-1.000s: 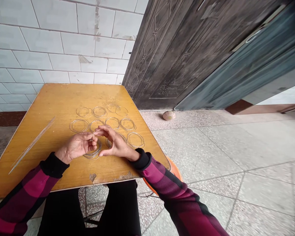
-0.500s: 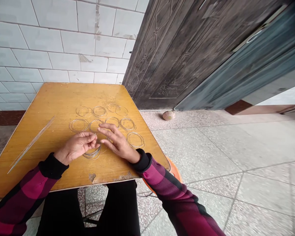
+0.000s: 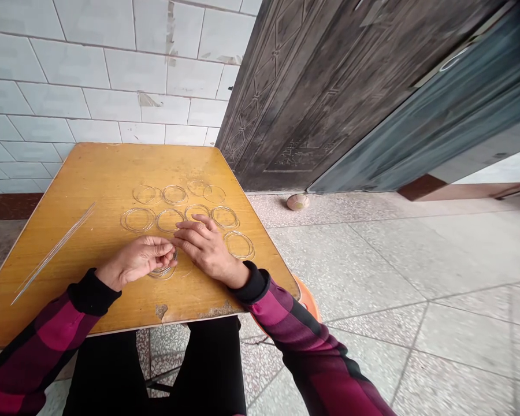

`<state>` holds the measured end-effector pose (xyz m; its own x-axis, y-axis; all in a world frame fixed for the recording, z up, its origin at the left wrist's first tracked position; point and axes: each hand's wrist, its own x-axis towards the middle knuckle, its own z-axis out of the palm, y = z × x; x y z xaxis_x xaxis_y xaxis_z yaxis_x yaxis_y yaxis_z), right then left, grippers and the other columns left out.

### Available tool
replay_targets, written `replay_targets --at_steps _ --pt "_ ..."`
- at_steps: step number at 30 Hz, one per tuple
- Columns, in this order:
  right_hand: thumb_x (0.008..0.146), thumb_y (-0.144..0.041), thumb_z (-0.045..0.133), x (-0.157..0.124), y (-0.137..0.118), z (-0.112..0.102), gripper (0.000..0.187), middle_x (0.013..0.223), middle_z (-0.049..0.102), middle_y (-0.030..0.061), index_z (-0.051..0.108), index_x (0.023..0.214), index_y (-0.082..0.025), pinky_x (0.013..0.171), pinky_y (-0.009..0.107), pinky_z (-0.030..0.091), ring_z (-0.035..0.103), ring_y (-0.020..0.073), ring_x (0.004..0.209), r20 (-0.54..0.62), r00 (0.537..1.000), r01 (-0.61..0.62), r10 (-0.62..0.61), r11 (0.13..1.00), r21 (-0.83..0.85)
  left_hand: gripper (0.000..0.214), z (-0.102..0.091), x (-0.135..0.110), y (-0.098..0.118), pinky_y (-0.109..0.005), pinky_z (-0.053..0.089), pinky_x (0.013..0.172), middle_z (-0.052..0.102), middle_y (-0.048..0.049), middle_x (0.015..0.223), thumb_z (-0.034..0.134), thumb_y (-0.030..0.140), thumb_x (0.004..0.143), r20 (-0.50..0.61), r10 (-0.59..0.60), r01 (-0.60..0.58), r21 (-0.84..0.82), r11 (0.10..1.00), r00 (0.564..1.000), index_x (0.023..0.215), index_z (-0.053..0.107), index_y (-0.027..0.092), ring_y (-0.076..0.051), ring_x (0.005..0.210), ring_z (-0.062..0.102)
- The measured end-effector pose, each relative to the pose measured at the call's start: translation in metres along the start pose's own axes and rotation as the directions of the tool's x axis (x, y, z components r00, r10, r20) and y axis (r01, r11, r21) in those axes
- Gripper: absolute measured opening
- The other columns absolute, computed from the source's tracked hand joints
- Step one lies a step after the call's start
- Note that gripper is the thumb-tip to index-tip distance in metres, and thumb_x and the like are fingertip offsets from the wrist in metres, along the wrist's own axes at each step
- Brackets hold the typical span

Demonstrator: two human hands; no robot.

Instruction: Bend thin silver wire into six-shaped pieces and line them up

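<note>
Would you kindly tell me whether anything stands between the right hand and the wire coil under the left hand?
Only the left hand does: its fingers cover the far edge of the wire coil, on the side facing the right hand, which sits almost against them. I see no other object in that gap.

Sleeves (image 3: 281,312): magenta/blk check, blk cuffs (image 3: 92,292). Tabletop (image 3: 112,173): amber-yellow wood. Wire rings (image 3: 137,219): silver. Wall tiles (image 3: 91,58): wht. Door (image 3: 277,104): dk brn, geometric panels. Floor (image 3: 351,271): gry speckled terrazzo.
</note>
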<state>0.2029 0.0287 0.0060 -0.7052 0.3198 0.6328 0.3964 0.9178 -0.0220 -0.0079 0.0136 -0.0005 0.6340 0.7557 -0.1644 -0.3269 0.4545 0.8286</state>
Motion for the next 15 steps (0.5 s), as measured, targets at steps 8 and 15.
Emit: replay_targets --at_steps 8,15 --pt "0.097 -0.012 0.041 0.0017 -0.0033 -0.0012 0.028 0.101 0.068 0.0038 0.063 0.105 -0.027 0.108 0.052 0.036 0.057 0.0212 0.112 0.017 0.998 -0.061 0.063 0.994 -0.09 0.016 0.0016 -0.0019 0.0004 -0.031 0.051 0.08 0.065 -0.0054 0.072 0.083 0.02 0.069 -0.164 -0.041 0.027 -0.088 0.996 0.986 0.069 0.071 0.01 -0.013 0.07 0.061" --pt "0.096 -0.011 0.047 0.0045 -0.0068 -0.0006 0.022 0.096 0.068 0.0038 0.063 0.1 -0.024 0.106 0.048 0.035 0.058 0.0203 0.105 -0.078 0.995 -0.078 0.065 0.983 -0.167 0.014 0.0061 -0.001 0.0017 -0.031 0.05 0.082 0.065 -0.0045 0.071 0.083 0.013 0.063 -0.219 0.031 -0.058 -0.116 0.992 0.975 0.064 0.07 0.008 -0.014 0.074 0.061"
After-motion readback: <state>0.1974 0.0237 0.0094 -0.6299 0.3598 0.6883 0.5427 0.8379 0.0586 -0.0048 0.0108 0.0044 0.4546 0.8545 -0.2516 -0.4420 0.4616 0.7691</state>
